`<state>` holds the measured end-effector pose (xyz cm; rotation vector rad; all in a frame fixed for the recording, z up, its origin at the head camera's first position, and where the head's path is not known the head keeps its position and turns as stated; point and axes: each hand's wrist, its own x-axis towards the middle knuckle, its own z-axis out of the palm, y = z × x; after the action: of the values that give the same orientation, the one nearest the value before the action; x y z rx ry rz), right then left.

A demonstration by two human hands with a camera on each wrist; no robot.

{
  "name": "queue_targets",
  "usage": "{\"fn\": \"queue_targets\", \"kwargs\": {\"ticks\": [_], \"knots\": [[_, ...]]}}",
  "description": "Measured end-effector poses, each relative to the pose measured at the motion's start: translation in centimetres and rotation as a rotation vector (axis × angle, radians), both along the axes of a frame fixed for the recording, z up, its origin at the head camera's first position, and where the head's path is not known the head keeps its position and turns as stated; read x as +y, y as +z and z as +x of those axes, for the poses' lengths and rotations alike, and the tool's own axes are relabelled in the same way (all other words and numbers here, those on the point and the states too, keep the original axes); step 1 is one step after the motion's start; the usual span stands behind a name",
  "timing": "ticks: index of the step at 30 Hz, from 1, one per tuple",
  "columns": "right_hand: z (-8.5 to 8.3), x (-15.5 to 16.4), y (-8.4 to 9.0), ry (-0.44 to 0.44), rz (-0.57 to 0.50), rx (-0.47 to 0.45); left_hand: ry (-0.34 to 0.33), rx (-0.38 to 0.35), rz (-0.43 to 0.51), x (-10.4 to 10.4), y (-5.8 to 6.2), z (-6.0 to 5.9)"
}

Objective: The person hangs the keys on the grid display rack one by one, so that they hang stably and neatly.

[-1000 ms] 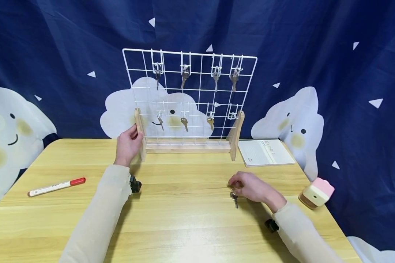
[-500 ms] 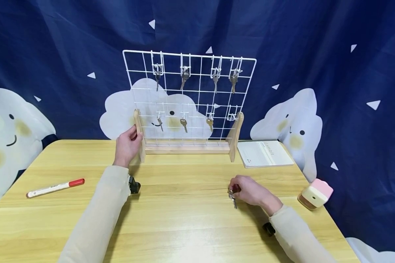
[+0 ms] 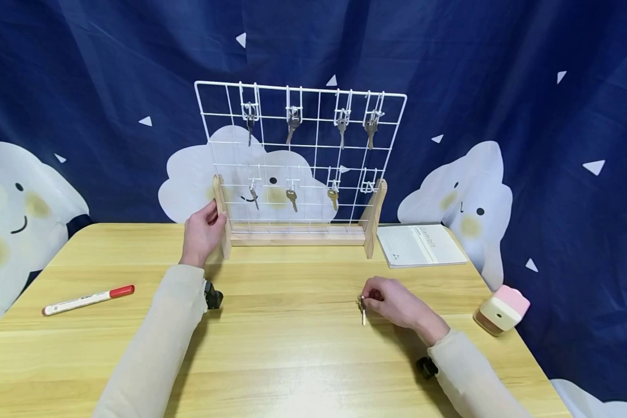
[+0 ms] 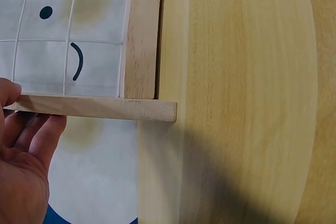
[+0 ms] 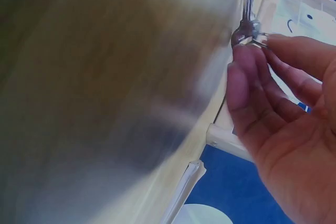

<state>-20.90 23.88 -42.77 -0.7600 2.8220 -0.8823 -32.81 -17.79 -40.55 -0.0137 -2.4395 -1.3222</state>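
While your right hand [image 3: 397, 302] pinches the small silver metal key [image 3: 363, 310] by its head just above the light wooden table [image 3: 292, 360], your left hand [image 3: 202, 229] grips the left wooden post of the white wire grid rack [image 3: 298, 157].

A red-capped marker [image 3: 87, 299] lies near the left edge of the worktop [image 3: 292, 354]. At far right, a white booklet [image 3: 420, 244] sits flat, and nearer, by the right edge, stands a small pink, cream and brown block [image 3: 502, 309]. Behind hangs a dark blue curtain [image 3: 501, 69] printed with smiling white clouds and small triangles.
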Motion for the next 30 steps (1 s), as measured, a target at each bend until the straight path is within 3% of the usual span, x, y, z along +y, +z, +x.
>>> {"fn": "queue_targets", "kwargs": {"ticks": [8, 15, 30], "knots": [[-0.1, -0.2, 0.6, -0.077, -0.180, 0.057, -0.015, 0.001, 0.011, 0.0, -0.1, -0.1], [-0.2, -0.4, 1.5, -0.117, -0.288, 0.006, -0.011, -0.008, 0.011, 0.0, -0.1, -0.1], [-1.8, -0.5, 4.2, -0.100, -0.319, 0.083, -0.005, -0.002, 0.008, 0.0, -0.3, 0.0]]}}
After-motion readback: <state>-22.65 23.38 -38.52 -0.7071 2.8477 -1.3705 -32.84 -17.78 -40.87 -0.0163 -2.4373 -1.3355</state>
